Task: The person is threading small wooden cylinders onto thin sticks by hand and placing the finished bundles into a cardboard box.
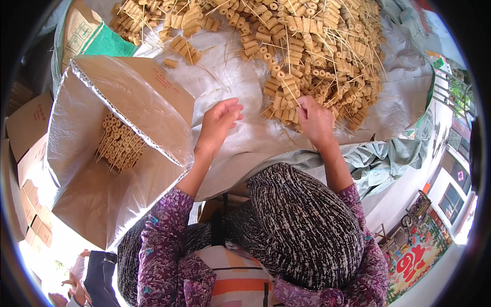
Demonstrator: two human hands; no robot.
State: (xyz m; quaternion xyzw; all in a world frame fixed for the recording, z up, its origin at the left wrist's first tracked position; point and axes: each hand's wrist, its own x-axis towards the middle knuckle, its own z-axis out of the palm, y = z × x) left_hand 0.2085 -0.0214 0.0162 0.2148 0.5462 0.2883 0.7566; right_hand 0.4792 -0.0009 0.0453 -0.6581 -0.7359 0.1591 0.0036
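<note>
- The right hand (315, 121) has its grip closed on the near edge of the pile of skewers (307, 51), fingers curled down among the tan, threaded pieces; exactly which stick it holds I cannot tell.
- The left hand (219, 122) hovers just left of that grip with its fingers loosely bent and half open, holding nothing, just above the white sheet (230, 82).
- Between the 2 hands lies a bare strip of the white sheet, which covers the desk.
- Beyond the right grip the pile of skewers spreads wide, thin sticks poking out in every direction; a few loose skewers (183, 47) lie apart from it, beyond the left hand.
- Left of the left hand, well apart from the grip, stands an open cardboard box (163, 84) lined with a clear plastic bag (102, 194); a neat bundle of skewers (118, 145) lies inside it.
- Behind the grips both forearms run back into purple patterned sleeves (163, 230), over a black-and-white patterned lap (302, 225).
- Further left of the box, flat cardboard boxes (28, 128) are stacked.
</note>
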